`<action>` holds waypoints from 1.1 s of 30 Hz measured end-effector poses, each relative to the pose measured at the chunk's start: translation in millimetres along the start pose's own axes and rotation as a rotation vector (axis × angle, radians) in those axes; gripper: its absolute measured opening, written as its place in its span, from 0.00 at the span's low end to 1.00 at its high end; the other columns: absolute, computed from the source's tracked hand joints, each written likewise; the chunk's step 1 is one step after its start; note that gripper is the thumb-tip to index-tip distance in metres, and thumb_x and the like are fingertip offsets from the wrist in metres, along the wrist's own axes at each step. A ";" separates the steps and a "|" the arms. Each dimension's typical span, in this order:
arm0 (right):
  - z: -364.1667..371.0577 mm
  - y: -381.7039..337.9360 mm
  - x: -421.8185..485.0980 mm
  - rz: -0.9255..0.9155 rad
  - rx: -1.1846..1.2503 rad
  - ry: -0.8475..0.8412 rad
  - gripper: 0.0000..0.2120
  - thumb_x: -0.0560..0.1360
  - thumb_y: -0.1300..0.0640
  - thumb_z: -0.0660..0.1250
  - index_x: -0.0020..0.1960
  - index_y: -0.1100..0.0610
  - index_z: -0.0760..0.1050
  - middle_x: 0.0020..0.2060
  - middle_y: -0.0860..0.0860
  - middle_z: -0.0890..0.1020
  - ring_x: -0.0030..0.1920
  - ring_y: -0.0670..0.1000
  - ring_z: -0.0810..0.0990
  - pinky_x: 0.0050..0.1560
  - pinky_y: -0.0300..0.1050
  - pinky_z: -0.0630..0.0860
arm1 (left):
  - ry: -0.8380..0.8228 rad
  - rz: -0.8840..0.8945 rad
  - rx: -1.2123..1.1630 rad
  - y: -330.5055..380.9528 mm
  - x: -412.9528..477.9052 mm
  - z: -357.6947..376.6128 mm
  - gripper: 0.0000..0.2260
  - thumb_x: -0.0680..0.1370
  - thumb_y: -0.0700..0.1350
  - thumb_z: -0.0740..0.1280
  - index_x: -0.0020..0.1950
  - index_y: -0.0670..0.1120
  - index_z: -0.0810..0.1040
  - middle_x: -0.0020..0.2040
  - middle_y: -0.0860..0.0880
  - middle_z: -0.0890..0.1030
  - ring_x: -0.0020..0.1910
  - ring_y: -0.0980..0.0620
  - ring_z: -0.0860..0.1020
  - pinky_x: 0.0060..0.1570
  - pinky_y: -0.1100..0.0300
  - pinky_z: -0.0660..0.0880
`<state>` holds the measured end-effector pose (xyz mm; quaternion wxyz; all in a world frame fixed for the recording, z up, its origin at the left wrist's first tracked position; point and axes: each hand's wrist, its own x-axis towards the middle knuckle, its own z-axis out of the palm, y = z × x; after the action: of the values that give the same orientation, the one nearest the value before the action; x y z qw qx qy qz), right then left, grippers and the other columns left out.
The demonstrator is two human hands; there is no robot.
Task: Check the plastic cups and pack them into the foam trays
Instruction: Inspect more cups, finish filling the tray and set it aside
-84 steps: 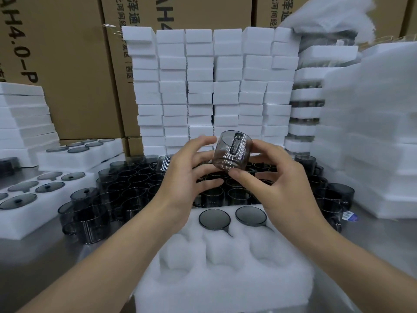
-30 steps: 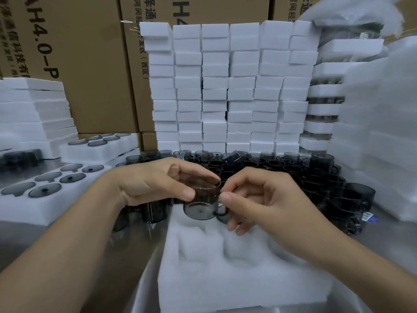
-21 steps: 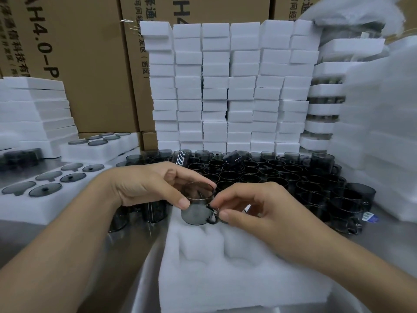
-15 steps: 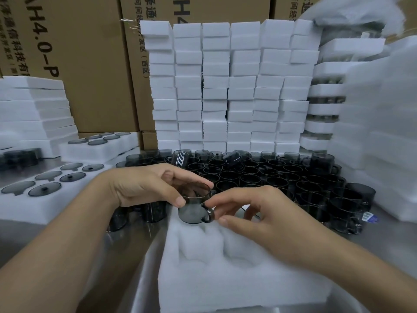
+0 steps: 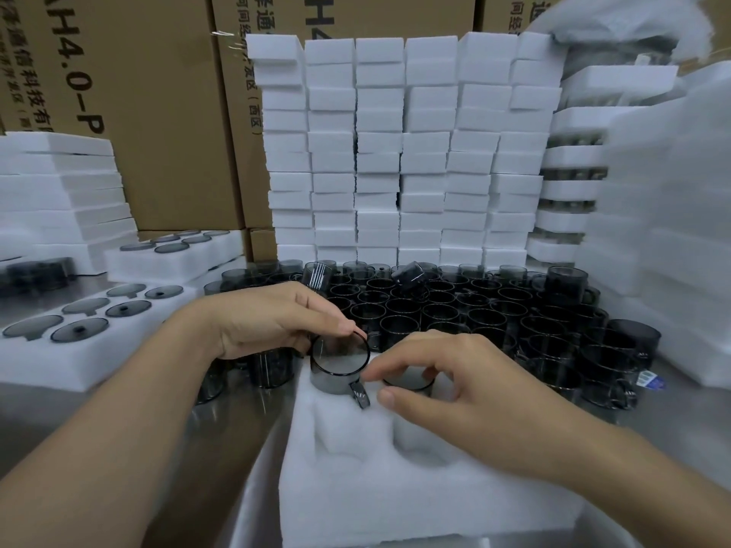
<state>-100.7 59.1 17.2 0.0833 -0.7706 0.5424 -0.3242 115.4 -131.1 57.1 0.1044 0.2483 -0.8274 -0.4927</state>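
Observation:
A smoky grey plastic cup [image 5: 340, 357] sits bottom-up, partly sunk in the far-left slot of the white foam tray [image 5: 395, 488] in front of me. My left hand [image 5: 269, 318] grips the cup's far rim with thumb and fingers. My right hand [image 5: 455, 373] pinches at the cup's small handle, which points toward me. Under my right fingers a second cup [image 5: 407, 379] lies seated in the neighbouring slot. The nearer slots of the tray hold nothing.
Several loose dark cups [image 5: 474, 310] crowd the steel table [image 5: 237, 448] behind the tray. Filled foam trays [image 5: 79, 322] lie at the left. Stacks of foam blocks [image 5: 395, 152] and foam trays [image 5: 672, 231] rise behind and right, with cardboard cartons [image 5: 158, 112] behind them.
Both hands brought the cup down from in front of my face, turned it bottom-up and lowered it into the tray's far-left slot, where it now sits deeper than half a second ago.

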 end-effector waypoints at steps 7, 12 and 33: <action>1.2 -0.4 0.4 -0.003 -0.029 0.007 0.09 0.82 0.43 0.70 0.62 0.36 0.81 0.58 0.35 0.83 0.63 0.42 0.79 0.57 0.45 0.78 | 0.014 -0.035 0.046 1.6 5.7 5.5 0.15 0.77 0.53 0.76 0.57 0.44 0.90 0.60 0.36 0.86 0.56 0.42 0.78 0.62 0.46 0.72; 0.1 -1.9 0.3 0.006 -0.027 -0.013 0.12 0.82 0.43 0.70 0.65 0.35 0.80 0.59 0.33 0.81 0.63 0.40 0.79 0.60 0.42 0.77 | 0.049 -0.032 0.147 -2.2 8.8 7.6 0.12 0.74 0.56 0.79 0.52 0.51 0.91 0.52 0.44 0.88 0.50 0.50 0.78 0.52 0.53 0.71; -0.1 -12.0 -1.3 0.021 -0.207 -0.198 0.29 0.78 0.22 0.54 0.76 0.29 0.67 0.74 0.27 0.63 0.77 0.31 0.54 0.80 0.52 0.59 | 0.099 0.056 0.328 6.5 13.8 13.4 0.05 0.76 0.40 0.77 0.44 0.50 0.90 0.36 0.49 0.82 0.36 0.55 0.75 0.38 0.65 0.71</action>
<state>-91.7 65.0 22.4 0.0601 -0.7974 0.5702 -0.1880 96.0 -125.5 55.1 0.1168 0.2630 -0.8971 -0.3352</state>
